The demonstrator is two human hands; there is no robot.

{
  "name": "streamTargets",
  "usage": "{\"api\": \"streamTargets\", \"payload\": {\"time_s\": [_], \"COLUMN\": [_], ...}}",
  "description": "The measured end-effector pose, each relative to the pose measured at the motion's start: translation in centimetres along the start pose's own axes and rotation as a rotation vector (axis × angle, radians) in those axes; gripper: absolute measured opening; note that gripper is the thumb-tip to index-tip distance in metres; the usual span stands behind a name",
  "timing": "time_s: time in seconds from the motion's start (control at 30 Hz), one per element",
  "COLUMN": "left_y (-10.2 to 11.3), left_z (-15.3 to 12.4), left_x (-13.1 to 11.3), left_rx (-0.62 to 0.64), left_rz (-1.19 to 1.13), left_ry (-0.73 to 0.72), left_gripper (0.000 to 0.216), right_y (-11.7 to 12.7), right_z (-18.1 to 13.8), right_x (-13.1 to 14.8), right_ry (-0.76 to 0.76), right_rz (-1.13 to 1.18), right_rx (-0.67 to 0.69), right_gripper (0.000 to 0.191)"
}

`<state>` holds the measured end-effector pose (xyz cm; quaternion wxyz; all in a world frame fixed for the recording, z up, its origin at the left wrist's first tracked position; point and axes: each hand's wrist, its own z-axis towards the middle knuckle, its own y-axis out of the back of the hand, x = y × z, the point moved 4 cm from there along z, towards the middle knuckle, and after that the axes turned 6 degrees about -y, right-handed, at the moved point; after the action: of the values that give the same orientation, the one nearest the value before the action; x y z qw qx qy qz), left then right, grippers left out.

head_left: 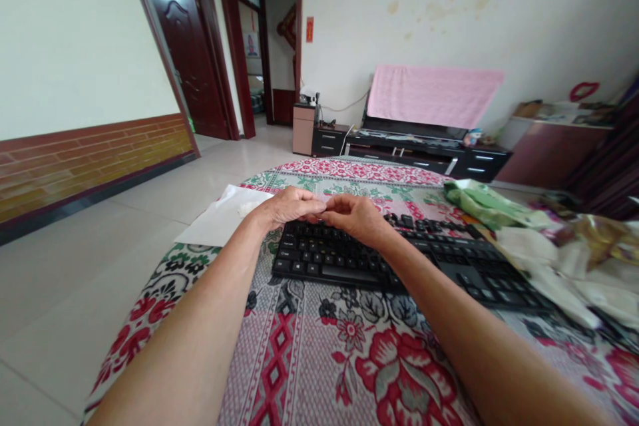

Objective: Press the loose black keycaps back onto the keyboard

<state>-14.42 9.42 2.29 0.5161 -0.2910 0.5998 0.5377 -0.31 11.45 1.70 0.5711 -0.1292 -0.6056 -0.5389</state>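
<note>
A black keyboard (327, 258) lies on the table in front of me, and some keys seem to be off its upper left part. Above its back edge my left hand (293, 205) and my right hand (360, 218) meet, fingertips pinched together. Whatever is between the fingers is hidden or too small to name. Small loose black keycaps (407, 221) lie behind the keyboard, just right of my right hand. To the left of my left hand is a white sheet of paper (207, 223) with a small crumpled white piece (247, 208) on it.
A floral tablecloth (309, 353) covers the table. On its right side lie a green plastic bag (492, 205), pale crumpled cloth or wrapping (532, 253) and a gold-brown wrapper (606, 239). Beyond the table stands a low black cabinet (404, 161) with a pink towel (434, 94) above it.
</note>
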Motion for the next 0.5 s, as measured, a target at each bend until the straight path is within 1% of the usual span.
{"api": "streamTargets", "payload": {"time_s": [0.17,0.23,0.3,0.37,0.5], "left_y": [-0.4,-0.3,-0.3,-0.4,-0.9], "left_z": [0.3,0.5,0.5,0.5,0.3], "left_x": [0.3,0.5,0.6,0.5,0.2], "left_rx": [-0.075,-0.093,-0.092,-0.064,0.057], "left_rz": [0.010,0.020,0.023,0.032,0.055], "left_ry": [0.046,0.074,0.084,0.076,0.044], "left_gripper": [0.017,0.018,0.021,0.022,0.026], "right_y": [-0.5,-0.6,-0.7,-0.6,0.0], "right_z": [-0.3,-0.4,-0.5,-0.7,-1.2], "right_x": [0.3,0.3,0.2,0.0,0.2], "right_ry": [0.017,0.003,-0.017,-0.044,-0.090], "right_rz": [-0.130,-0.146,-0.137,-0.125,-0.138], "right_rx": [-0.108,-0.109,-0.054,0.021,0.130], "right_gripper": [0.020,0.019,0.020,0.020,0.022]}}
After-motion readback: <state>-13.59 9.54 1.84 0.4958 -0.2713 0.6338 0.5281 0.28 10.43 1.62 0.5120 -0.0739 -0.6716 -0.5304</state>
